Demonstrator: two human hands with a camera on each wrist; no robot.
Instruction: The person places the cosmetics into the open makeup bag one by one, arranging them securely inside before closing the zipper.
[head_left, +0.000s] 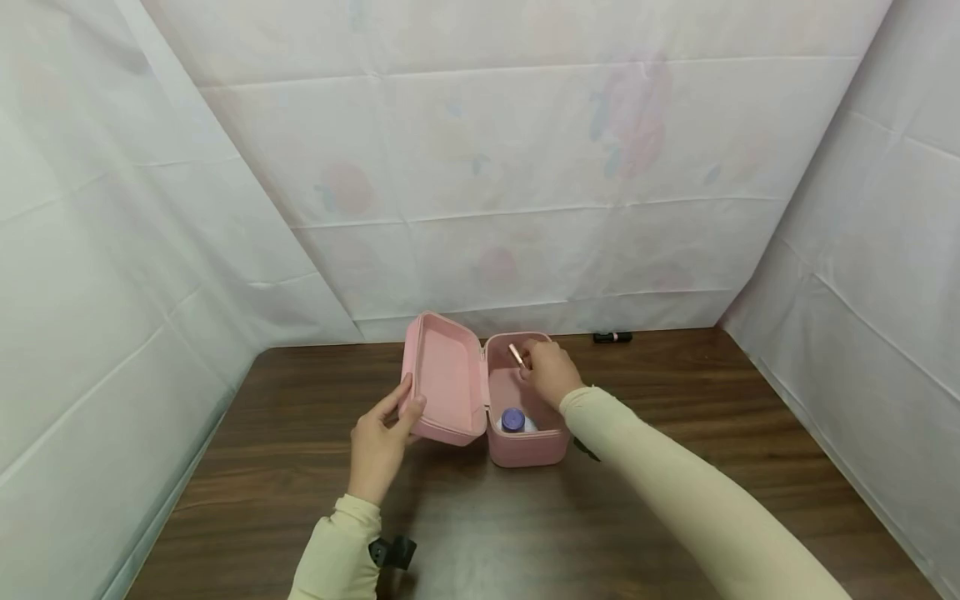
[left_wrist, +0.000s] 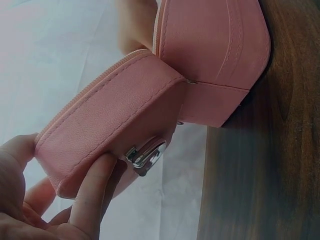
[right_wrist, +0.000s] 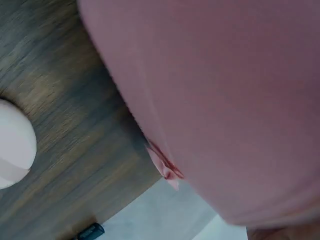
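The left hand (head_left: 378, 442) pinches the free edge of the lid (head_left: 444, 379) of a pink case (head_left: 525, 442), thumb on the inside and fingers (left_wrist: 92, 192) outside by the metal clasp (left_wrist: 145, 155), holding it upright. The case sits mid-table, toward the back edge. Inside, near its front wall, stands a purple-capped bottle (head_left: 513, 419). The right hand (head_left: 551, 372) reaches into the case's rear, fingers curled round a small rose-gold tube (head_left: 517, 356). A dark lipstick (head_left: 612, 337) lies at the back edge.
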